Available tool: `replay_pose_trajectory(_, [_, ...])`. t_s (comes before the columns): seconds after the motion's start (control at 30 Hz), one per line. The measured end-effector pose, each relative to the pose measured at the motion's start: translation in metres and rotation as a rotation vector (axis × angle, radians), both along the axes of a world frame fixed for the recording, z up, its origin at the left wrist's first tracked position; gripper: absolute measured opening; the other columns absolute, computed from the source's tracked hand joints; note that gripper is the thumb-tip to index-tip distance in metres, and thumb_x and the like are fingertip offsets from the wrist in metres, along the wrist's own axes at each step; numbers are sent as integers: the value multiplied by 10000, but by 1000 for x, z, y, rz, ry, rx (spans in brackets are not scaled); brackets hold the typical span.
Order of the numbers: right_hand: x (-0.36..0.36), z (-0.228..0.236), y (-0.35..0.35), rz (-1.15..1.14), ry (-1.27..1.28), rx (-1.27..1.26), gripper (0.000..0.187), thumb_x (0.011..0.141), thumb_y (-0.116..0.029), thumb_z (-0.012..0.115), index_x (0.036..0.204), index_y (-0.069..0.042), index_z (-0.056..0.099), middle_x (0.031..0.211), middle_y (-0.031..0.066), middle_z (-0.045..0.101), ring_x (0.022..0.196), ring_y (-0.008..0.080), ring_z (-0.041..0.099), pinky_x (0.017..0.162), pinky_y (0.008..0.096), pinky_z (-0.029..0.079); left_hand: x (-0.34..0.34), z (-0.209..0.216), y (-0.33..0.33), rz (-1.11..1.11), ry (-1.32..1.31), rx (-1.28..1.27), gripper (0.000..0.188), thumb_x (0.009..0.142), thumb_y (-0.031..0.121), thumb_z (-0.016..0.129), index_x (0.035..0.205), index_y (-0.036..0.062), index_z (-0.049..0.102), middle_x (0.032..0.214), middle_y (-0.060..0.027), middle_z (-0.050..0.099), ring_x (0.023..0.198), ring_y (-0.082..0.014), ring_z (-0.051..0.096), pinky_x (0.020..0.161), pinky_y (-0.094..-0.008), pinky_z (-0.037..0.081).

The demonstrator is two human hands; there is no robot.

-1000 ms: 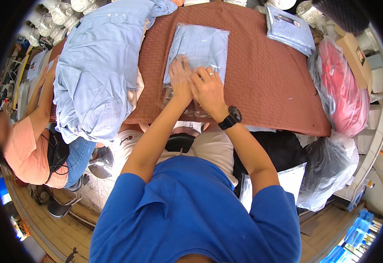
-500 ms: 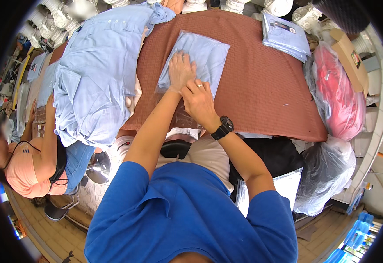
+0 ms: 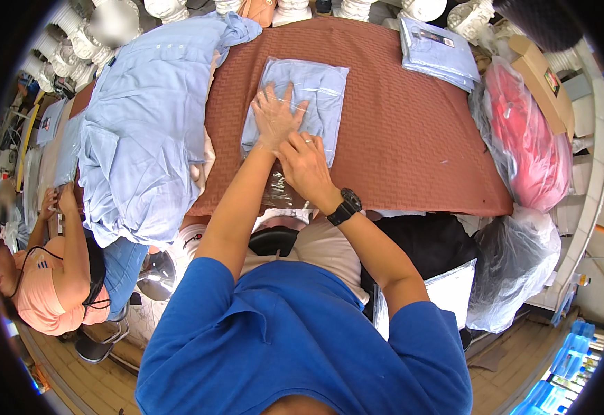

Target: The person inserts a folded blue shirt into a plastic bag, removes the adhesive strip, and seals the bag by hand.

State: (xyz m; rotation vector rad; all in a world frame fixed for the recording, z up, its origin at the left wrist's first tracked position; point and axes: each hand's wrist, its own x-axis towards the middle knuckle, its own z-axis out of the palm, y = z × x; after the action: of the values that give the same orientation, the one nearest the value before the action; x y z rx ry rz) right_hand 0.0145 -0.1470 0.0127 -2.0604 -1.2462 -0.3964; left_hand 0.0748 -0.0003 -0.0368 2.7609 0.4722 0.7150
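A folded light-blue shirt (image 3: 319,86) lies in a clear plastic bag (image 3: 282,188) on the brown-covered table in front of me. My left hand (image 3: 276,119) is inside the bag, palm down on the shirt with its fingers spread. At my left wrist, my right hand (image 3: 307,164), with a ring and a black watch, pinches the edge of the bag's mouth. Loose film from the bag hangs below my hands toward the table's near edge.
Loose light-blue shirts (image 3: 153,117) are piled on the left. Bagged folded shirts (image 3: 437,52) form a stack at the far right. Beyond it are a red bundle in plastic (image 3: 523,135) and a cardboard box (image 3: 544,83). Another person (image 3: 56,277) works at the left.
The fingers of my left hand have spread wider inside the bag. My right hand stays at the bag's edge. The other person's hands have come closer together.
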Motion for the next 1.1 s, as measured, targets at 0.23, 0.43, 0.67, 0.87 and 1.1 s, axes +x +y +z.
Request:
replay_pose_trajectory(0.23, [8, 11, -9, 132, 254, 20, 284, 813, -164, 763, 1071, -83, 676, 1050, 112, 580, 992, 334, 549, 849, 457, 426, -1, -19, 15, -28, -175, 111, 761, 952, 606, 572, 1422, 8, 573, 1501, -286, 468, 1408, -502, 367, 1136, -612, 305])
replay_pose_trajectory(0.43, [7, -1, -22, 129, 337, -75, 422, 800, -141, 757, 1197, -89, 626, 1083, 146, 567, 1021, 367, 529, 924, 466, 444, -4, -16, 12, -1, -112, 171, 787, 974, 628, 520, 1441, -5, 554, 1575, -286, 388, 1499, -534, 229, 1217, -628, 178])
replay_pose_trajectory(0.67, [-1, 4, -34, -148, 161, -147, 400, 779, -79, 704, 1156, -36, 579, 1119, 172, 524, 1032, 398, 521, 863, 494, 461, -8, -24, 19, -63, -57, 183, 776, 1019, 573, 467, 1487, -47, 484, 1636, -281, 286, 1528, -491, 202, 1228, -634, 134])
replay_pose_trajectory(0.87, [-1, -26, -56, -219, 187, -95, 383, 785, -19, 688, 1143, -7, 552, 1123, 220, 506, 1048, 425, 508, 868, 513, 466, -40, -27, 4, -171, -113, 80, 833, 1017, 493, 539, 1544, -112, 317, 1668, -274, 214, 1543, -488, 154, 1231, -632, 112])
replay_pose_trajectory(1.1, [-4, -19, -66, -152, 211, 18, 322, 804, 23, 673, 1104, 0, 557, 1121, 228, 512, 1021, 423, 517, 868, 509, 465, -102, -7, -33, -429, 37, 137, 754, 1023, 382, 558, 1594, -20, 272, 1681, -184, 244, 1559, -428, 169, 1252, -589, 132])
